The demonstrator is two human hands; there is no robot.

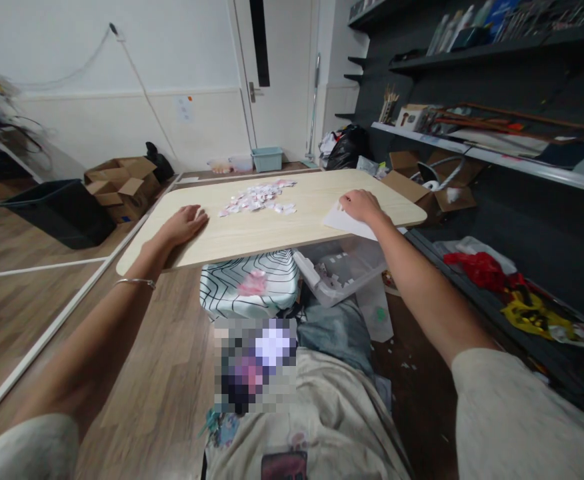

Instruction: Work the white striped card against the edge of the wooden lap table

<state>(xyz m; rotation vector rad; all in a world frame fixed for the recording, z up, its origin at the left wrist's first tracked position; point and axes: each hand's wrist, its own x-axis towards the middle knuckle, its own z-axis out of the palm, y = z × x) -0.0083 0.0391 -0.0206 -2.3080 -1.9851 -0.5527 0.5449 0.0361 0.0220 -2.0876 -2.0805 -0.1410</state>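
A pale wooden tabletop (317, 223) lies in front of me. On its left part rests my left hand (186, 225), holding nothing, its fingers loosely stretched and apart. A loose spread of small white paper pieces (257, 198), some with pinkish marks, covers the far middle of the tabletop, to the right of that hand. My right hand (361, 205) is on a white sheet of paper (345, 221) near the right end. Its fingers are curled down over the sheet; what is under the fingertips is hidden.
Below the table's near edge are a clear plastic bin (339, 270) with small pieces inside and a patterned cloth-covered stool (249, 283). A black bin (62, 213) and cardboard boxes (122, 183) stand left. Dark shelves (497, 87) line the right. A pixelated patch covers part of my lap.
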